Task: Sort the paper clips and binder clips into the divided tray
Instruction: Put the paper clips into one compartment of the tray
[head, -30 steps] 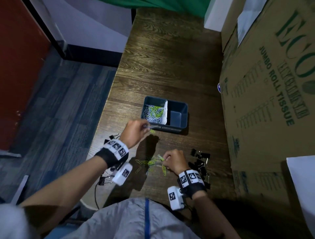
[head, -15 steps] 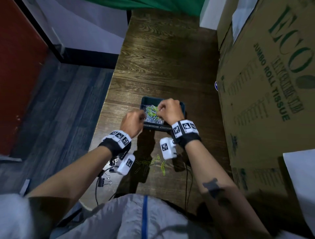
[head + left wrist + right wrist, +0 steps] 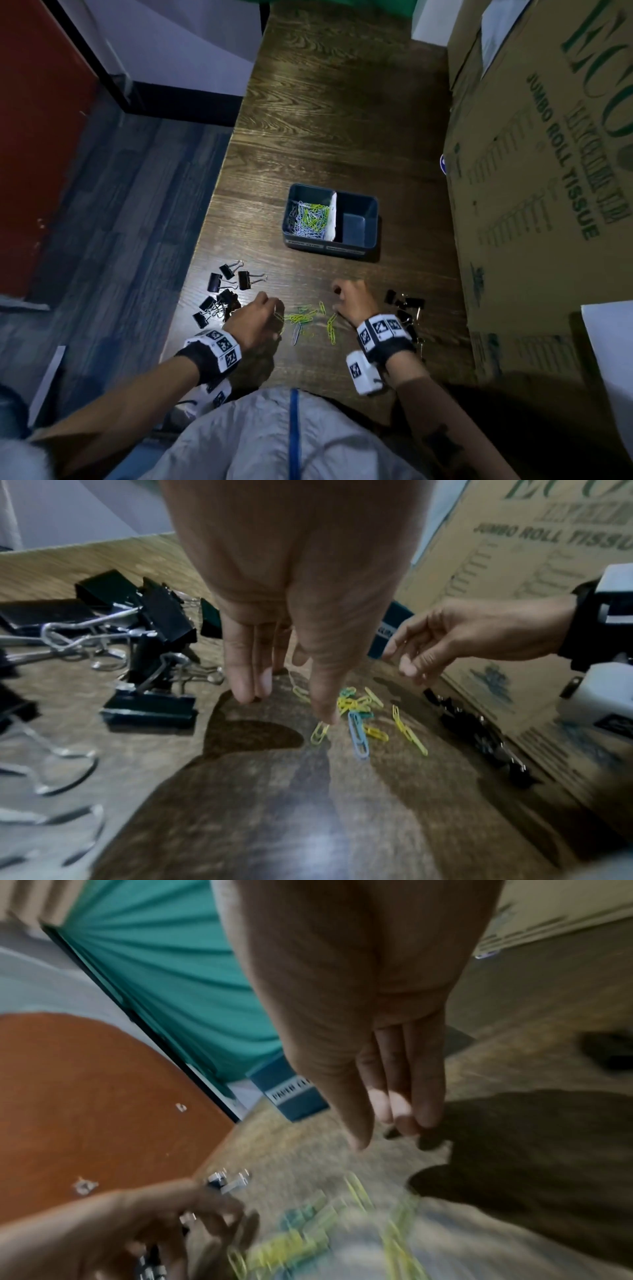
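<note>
A: So why are both hands low over the surface (image 3: 342, 137)?

B: Likely because the loose paper clips (image 3: 301, 318) lie between them. The left hand (image 3: 255, 320) has straight fingers (image 3: 246, 680), one tip touching a yellow clip (image 3: 320, 733), holding nothing. The right hand (image 3: 352, 301) hangs loosely curled, empty too.

A: And the tray (image 3: 371, 219)?

B: Further back; its left compartment holds paper clips, its right looks empty. I'd guess that side waits for the binder clips (image 3: 222, 291), which lie heaped beside each wrist.
</note>
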